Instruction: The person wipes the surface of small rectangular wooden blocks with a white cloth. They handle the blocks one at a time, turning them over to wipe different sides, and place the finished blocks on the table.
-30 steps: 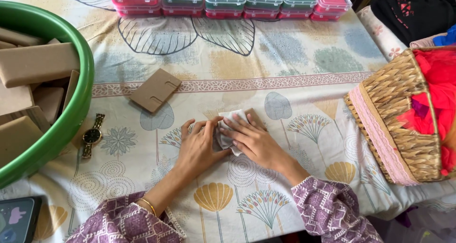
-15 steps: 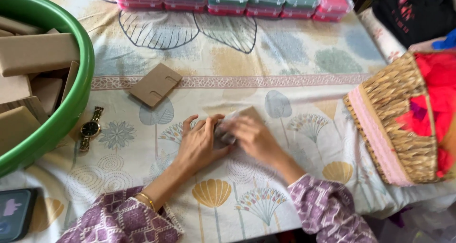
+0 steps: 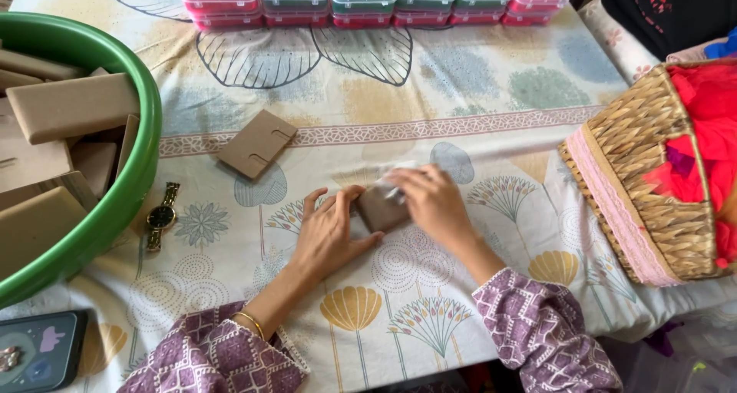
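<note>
Since a second ago, a brown card (image 3: 381, 207) shows between the hands where only a pale wrapper did; folding seems further along. Left of frame, a green tub (image 3: 130, 186) holds cardboard boxes, with a watch (image 3: 161, 216) beside it. At centre, the left hand (image 3: 332, 232) lies flat, fingers spread, bracing the card; the right hand (image 3: 431, 201) curls over its right edge, pinching the wrapper (image 3: 395, 179). Right: a basket (image 3: 652, 186).
</note>
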